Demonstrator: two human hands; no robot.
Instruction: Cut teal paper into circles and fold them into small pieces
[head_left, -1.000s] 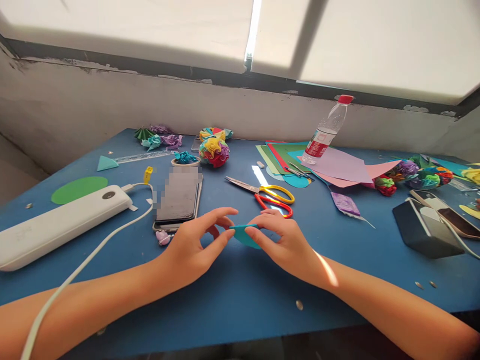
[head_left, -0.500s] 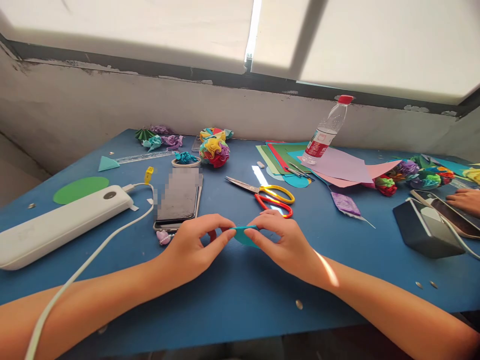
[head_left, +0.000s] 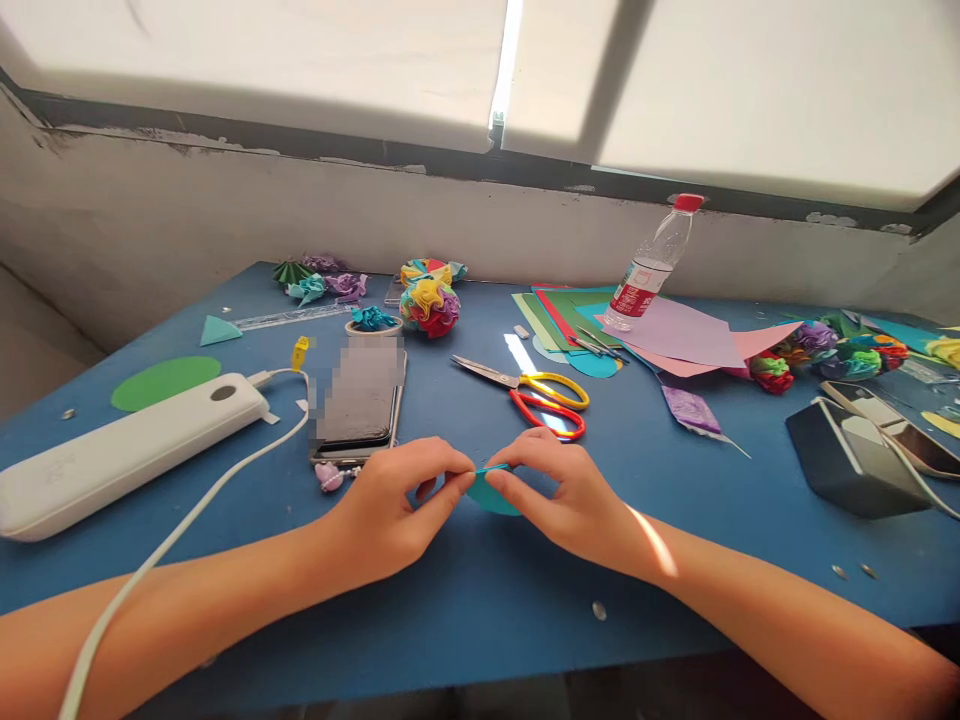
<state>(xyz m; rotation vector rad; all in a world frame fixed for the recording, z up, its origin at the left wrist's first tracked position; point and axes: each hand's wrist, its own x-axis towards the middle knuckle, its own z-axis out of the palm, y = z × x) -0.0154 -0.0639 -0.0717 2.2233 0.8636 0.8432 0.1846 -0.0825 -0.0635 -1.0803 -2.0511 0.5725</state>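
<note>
Both hands meet over the near middle of the blue table. A small teal paper piece, folded into a half-round shape, is pinched between them. My left hand grips its left end with thumb and forefinger. My right hand grips its right end the same way. Just beyond the hands lie scissors with yellow and red handles. A dark phone lies to the left of them.
A white power bank with a white cable sits at left, beside a green paper circle. Paper flower balls, coloured paper sheets and a plastic bottle stand further back. A dark phone stand is at right.
My left fingers, spread a second ago, have closed onto the teal paper. Another person's hand showed at the right edge half a second ago and has gone.
</note>
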